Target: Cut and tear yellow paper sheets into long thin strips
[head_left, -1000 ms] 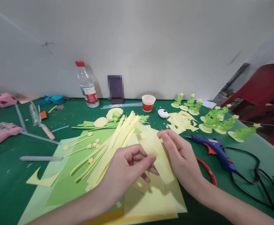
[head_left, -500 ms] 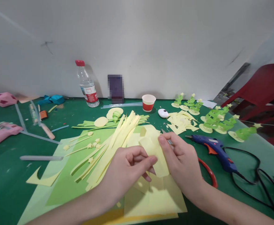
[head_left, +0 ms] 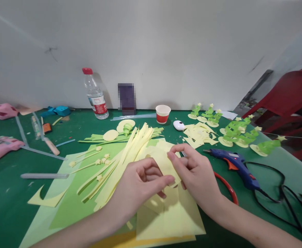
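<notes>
A small piece of pale yellow paper (head_left: 163, 163) is held up between my two hands above the sheets. My left hand (head_left: 142, 184) pinches its lower left side between thumb and fingers. On the right edge, the thumb and forefinger of my right hand (head_left: 196, 172) are closed. A red handle (head_left: 228, 186) curves out behind my right hand, and a bit of metal shows by its fingers; I cannot tell whether this tool is held or lies underneath. Long pale yellow paper strips (head_left: 130, 151) and stems with small stars (head_left: 99, 161) lie left of the paper.
A blue glue gun (head_left: 235, 160) with a black cord lies at right. Green paper spirals on round bases (head_left: 228, 139) stand behind it, near paper scraps (head_left: 200, 134). A paper cup (head_left: 162, 114), water bottle (head_left: 96, 100) and dark phone-like block (head_left: 127, 98) stand along the wall.
The paper has turned and tilted between my hands, so less of its lower part shows. My right hand has shifted slightly left, and the red handle's visible part has moved with it.
</notes>
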Available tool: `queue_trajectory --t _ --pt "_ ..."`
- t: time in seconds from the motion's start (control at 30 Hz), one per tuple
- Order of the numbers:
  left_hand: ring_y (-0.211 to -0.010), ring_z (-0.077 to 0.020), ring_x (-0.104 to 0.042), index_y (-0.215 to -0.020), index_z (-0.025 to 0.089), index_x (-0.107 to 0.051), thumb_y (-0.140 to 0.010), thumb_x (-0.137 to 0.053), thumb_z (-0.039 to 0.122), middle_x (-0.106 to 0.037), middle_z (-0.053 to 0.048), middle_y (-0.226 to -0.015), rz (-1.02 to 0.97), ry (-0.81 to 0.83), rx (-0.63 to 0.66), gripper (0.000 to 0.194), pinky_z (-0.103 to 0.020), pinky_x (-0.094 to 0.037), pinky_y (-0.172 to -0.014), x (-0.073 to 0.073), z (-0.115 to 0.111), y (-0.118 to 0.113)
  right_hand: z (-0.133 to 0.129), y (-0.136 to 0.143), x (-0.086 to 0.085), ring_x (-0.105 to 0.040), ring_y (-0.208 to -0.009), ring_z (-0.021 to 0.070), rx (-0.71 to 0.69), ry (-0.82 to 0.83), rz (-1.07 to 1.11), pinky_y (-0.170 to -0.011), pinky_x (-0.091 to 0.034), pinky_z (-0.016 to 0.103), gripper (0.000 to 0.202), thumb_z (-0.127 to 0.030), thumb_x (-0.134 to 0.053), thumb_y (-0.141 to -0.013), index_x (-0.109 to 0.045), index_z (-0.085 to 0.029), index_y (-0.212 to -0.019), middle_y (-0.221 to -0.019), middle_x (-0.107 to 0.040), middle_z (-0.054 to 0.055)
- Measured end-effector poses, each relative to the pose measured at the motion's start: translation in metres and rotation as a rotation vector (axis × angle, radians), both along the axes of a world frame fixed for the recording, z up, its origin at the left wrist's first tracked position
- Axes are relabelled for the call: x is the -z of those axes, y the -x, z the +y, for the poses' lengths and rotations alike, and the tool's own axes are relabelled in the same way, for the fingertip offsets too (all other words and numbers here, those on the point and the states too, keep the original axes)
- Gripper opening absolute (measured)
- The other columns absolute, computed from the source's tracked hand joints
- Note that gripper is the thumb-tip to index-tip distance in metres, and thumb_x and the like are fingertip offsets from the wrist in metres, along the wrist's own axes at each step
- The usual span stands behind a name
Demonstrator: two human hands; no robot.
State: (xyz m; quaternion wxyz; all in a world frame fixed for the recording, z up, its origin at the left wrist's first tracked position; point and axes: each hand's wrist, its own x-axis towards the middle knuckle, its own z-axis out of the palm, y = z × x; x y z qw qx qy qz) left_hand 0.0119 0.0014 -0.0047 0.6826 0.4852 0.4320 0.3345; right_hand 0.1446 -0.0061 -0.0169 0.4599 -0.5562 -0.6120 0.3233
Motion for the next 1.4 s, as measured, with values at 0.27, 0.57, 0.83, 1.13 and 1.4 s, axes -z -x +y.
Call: queue_trajectory --t 0.27,0.57,0.83,1.13,1.4 --pt "-0.060 -0.0127 -0.066 -0.065 0.014 -0.060 -0.065 -0.069 0.022 -0.071 0.001 -0.061 0.005 -0.036 -0.033 0.012 -0.016 -0.050 -0.048 0.000 0.004 0.004 -0.001 -0.003 -0.011 -0.026 -0.033 0.0055 -0.113 0.096 0.169 -0.032 -0.019 0.016 0.016 -0.034 -0.047 -0.078 -0.041 -0.020 -0.082 -0.042 -0.033 -0.012" --pt "-0.054 -0.0093 -0.064 -0.062 0.014 -0.067 -0.071 -0.064 0.023 -0.070 0.002 -0.057 0.003 -0.007 0.107 0.013 -0.015 -0.051 -0.051 -0.001 0.006 0.006 0.000 -0.003 -0.008 -0.021 -0.040 0.0061 -0.160 -0.075 -0.034 -0.036 -0.018 0.020 0.033 -0.026 -0.040 -0.082 -0.027 -0.020 -0.051 -0.045 -0.025 -0.007" --pt "-0.055 -0.0111 -0.065 -0.062 0.014 -0.066 -0.071 -0.064 0.023 -0.070 0.001 -0.059 0.030 -0.016 0.064 0.013 -0.017 -0.051 -0.051 -0.002 0.007 0.008 0.000 -0.008 -0.015 -0.037 -0.046 0.0073 -0.130 -0.032 0.219 -0.041 -0.032 0.017 0.025 -0.027 -0.046 -0.082 -0.044 -0.019 -0.059 -0.053 -0.038 -0.005" --pt "-0.063 -0.0156 -0.066 -0.070 0.015 -0.061 -0.070 -0.061 0.025 -0.069 -0.001 -0.065 0.085 -0.018 0.244 0.009 -0.022 -0.050 -0.053 0.001 0.007 0.010 -0.001 -0.004 -0.011 -0.043 -0.054 0.0079 -0.285 0.300 0.362 -0.050 -0.040 0.021 0.011 -0.026 -0.058 -0.072 -0.049 -0.020 -0.074 -0.072 -0.042 -0.004" --pt "-0.060 -0.0127 -0.063 -0.074 0.015 -0.055 -0.082 -0.049 0.039 -0.064 0.000 -0.065 0.068 -0.081 0.311 0.026 -0.021 -0.046 -0.054 0.001 0.004 0.013 0.002 -0.009 -0.016 -0.051 -0.069 0.0128 -0.344 0.540 0.370 -0.070 -0.040 0.027 0.013 -0.029 -0.058 -0.073 -0.055 -0.019 -0.081 -0.073 -0.050 -0.002"
